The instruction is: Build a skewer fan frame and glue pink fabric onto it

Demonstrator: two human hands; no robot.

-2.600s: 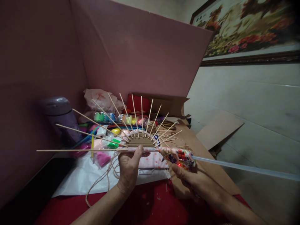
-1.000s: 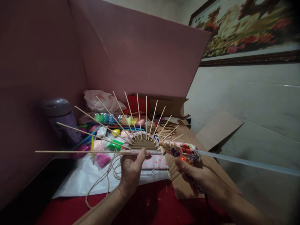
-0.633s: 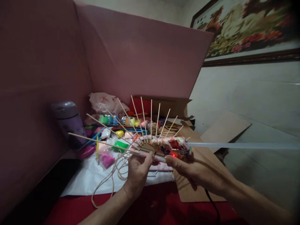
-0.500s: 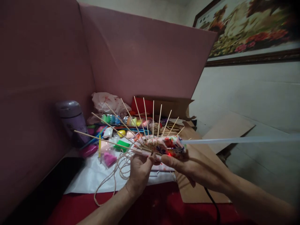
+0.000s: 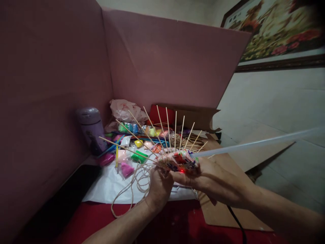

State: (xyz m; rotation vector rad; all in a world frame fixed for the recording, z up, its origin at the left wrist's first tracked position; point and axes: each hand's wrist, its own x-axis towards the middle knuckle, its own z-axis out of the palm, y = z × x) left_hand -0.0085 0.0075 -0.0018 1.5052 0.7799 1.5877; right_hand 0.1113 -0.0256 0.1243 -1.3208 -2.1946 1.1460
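Observation:
My left hand (image 5: 158,188) grips from below a fan of thin wooden skewers (image 5: 162,130) set in a cardboard base. The base is mostly hidden behind the glue gun. My right hand (image 5: 210,181) is closed around a flower-patterned hot glue gun (image 5: 179,161) with a small red light lit. The gun's nozzle end lies across the skewer base, right above my left fingers. A long clear glue stick (image 5: 256,144) juts from the gun's back toward the right. The gun's black cord (image 5: 237,225) hangs under my right wrist.
A purple flask (image 5: 91,128) stands at the left by the pink board wall (image 5: 165,61). Coloured clay packets (image 5: 134,142), loose skewers (image 5: 193,139), twine (image 5: 132,184) and white paper (image 5: 106,186) lie behind my hands. Brown cardboard (image 5: 228,210) covers the red table (image 5: 177,227) at right.
The glue gun has moved left from beside the skewer fan onto its base, now covering it. The fan tilted away from me, and the view shifted so everything sits further right.

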